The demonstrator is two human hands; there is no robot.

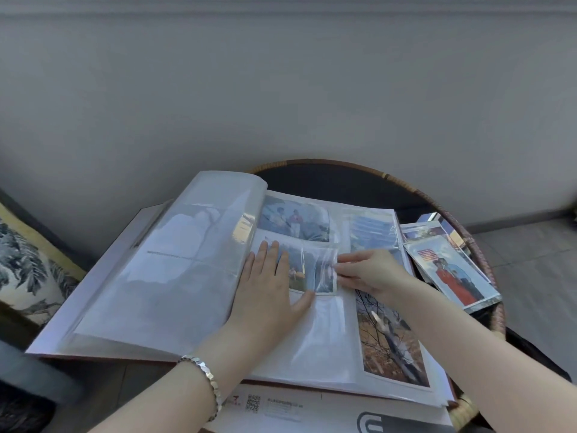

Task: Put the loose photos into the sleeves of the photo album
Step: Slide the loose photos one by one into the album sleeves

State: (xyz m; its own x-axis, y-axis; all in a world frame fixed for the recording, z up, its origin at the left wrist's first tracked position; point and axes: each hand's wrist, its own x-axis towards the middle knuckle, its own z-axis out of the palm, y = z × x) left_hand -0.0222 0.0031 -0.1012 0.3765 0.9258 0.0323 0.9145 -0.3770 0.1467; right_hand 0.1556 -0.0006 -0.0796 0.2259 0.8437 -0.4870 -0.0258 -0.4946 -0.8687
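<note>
Printed sheet (281,407) with a QR code pokes out from under the album's near edge. Album (156,292) lies open on the round wicker-rimmed surface (343,179), its left half overhanging the rim. Left hand (271,289), bracelet (203,373) on the wrist, lies flat on the album's right page next to the spine: fingers straight and close together, thumb splayed out toward the near side, pressing the page down, holding nothing. Just past the thumb, mid-page, sits the photo (315,273), partly inside a clear sleeve (324,254), whose plastic is lifted and wrinkled over it. Right hand (368,273) comes in from the album's right side, fingers pinched on the photo's right edge at the sleeve mouth. Near right corner of the same page: a sleeved tree photo (390,339). Far side of the page: a sleeved shot of two people (293,218), plus a pale one (371,229) by the outer edge, detail washed out by glare. Left page is a glossy blank sheet, bowed up at the spine. Loose photos (452,270) are stacked just off the album's right edge, overlapping, top one showing a figure in red. Patterned cushion (25,270) is left of the album, off the surface. Plain grey wall (281,89) behind.
</note>
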